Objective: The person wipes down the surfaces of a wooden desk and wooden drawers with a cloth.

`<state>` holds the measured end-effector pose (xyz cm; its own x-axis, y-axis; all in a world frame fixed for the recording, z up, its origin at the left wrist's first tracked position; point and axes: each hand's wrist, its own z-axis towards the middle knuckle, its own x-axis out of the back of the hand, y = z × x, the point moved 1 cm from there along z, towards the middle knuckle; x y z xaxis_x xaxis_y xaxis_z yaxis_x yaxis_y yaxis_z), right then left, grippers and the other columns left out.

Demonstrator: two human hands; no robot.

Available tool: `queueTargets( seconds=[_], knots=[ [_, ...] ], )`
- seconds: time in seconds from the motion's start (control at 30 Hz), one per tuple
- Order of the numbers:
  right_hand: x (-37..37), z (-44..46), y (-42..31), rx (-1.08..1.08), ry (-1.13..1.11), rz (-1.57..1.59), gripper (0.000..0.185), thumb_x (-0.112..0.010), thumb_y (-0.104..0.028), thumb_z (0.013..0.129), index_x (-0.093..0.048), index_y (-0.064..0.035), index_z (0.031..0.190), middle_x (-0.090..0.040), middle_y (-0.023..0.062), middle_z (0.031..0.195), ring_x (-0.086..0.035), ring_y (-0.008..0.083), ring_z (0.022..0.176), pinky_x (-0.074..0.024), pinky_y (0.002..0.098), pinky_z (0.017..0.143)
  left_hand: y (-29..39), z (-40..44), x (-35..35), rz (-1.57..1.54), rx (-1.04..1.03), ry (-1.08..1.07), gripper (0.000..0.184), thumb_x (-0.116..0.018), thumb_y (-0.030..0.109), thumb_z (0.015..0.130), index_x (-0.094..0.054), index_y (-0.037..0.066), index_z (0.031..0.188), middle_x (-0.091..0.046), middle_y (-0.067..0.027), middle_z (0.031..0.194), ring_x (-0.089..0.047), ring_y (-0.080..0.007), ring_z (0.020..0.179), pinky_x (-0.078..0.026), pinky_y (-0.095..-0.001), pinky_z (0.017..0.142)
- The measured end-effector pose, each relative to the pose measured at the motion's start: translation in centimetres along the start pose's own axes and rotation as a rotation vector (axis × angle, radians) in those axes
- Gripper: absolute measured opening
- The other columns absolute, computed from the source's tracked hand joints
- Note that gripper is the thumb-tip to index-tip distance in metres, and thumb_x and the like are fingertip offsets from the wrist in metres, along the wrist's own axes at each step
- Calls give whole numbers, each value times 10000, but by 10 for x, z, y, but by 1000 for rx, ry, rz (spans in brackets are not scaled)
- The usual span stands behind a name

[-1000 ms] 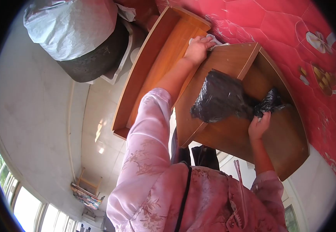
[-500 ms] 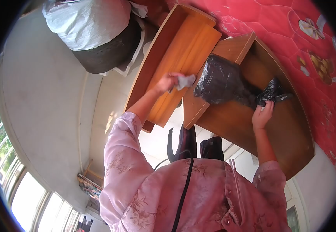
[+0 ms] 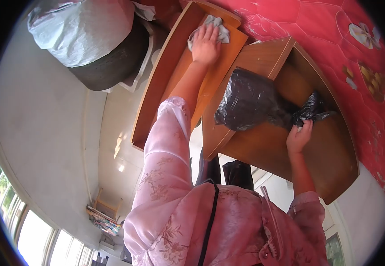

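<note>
My left hand (image 3: 206,48) presses a crumpled pale grey cloth (image 3: 221,32) against the far end of a wooden shelf board (image 3: 210,80), its fingers laid over the cloth. On the right, my right hand (image 3: 299,135) is closed around the gathered neck of a black plastic bag (image 3: 248,97). The bag's full, rounded part rests across the edge of a wooden compartment (image 3: 285,150), and its loose end (image 3: 313,106) sticks up above my fingers. What the bag contains is hidden.
A red quilted cover (image 3: 307,22) borders the wooden furniture at the upper right. At the upper left stands a dark container (image 3: 108,71) topped with a white plastic bag (image 3: 84,31). A pale wall (image 3: 41,93) and windows line the left.
My left hand has moved up and away along the board with the cloth and now presses it down at the far end. My right hand keeps its grip on the bag's neck.
</note>
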<state>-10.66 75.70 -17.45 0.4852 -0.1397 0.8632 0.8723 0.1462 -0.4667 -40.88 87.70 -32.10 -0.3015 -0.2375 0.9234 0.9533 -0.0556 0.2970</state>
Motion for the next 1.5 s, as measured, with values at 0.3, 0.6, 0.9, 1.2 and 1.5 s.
queueTargets(
  seconds=[0.3,0.6,0.9,1.2,1.5],
  knots=[
    [-1,0,3,20,19,34,170,-499,-55,681,-450,-5,836,-465,177,816,-456,363,751,-377,384,657,-13,-72,19,-413,-403,-353,350,-479,39,664,-514,93,1008,-485,-42,1092,-394,-198,1073,-295,-312,912],
    [-1,4,-2,61,16,-15,142,-489,-73,714,-451,18,816,-466,179,813,-454,353,765,-368,374,672,-1,14,-19,-282,-397,-60,334,-473,34,674,-534,154,979,-488,-49,1084,-433,-243,1007,-337,-305,854],
    [-3,2,1,97,43,-2,162,-484,-79,737,-449,32,851,-471,180,835,-456,344,787,-363,368,694,-12,-146,98,-602,-111,-519,196,-563,-29,526,-585,125,644,-565,-2,890,-470,-203,916,-379,-303,791],
    [-2,4,-3,117,48,17,164,-485,-99,735,-457,21,844,-476,170,823,-452,349,793,-362,383,688,-57,-264,136,-511,78,-1187,125,-514,76,598,-607,113,673,-572,-83,761,-527,-236,726,-410,-304,692],
    [-4,3,3,133,50,-36,174,-488,-107,738,-457,23,849,-476,179,834,-457,345,792,-364,373,697,-51,-85,56,-328,-296,-327,214,-458,28,658,-552,122,825,-514,-43,944,-476,-235,905,-402,-324,737]
  ],
)
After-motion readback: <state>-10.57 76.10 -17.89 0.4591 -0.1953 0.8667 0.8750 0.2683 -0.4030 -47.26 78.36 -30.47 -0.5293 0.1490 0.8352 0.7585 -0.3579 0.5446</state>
